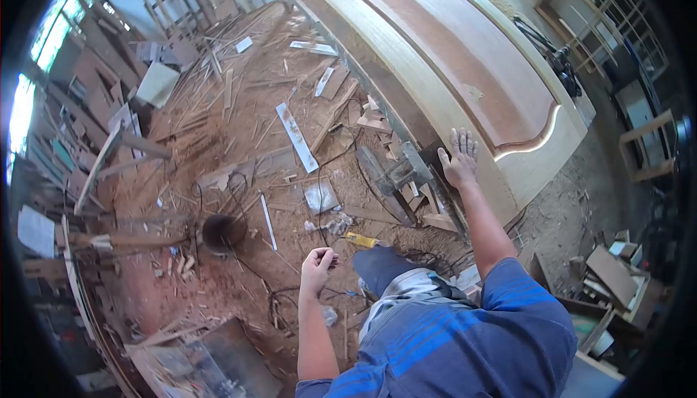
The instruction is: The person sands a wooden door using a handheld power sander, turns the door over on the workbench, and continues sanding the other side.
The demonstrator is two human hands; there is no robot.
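Right hand (459,160) flat on the panelled wooden door (454,57), fingers slightly spread. Left hand (318,267) loosely curled above the littered floor (254,111).

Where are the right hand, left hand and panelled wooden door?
Right hand (461,163): head view, back of hand.
Left hand (316,270): head view, middle of curled hand.
Panelled wooden door (454,60): head view, large panel's face.

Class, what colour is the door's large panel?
The panel is reddish brown, paler along its sides; best seen in the head view.
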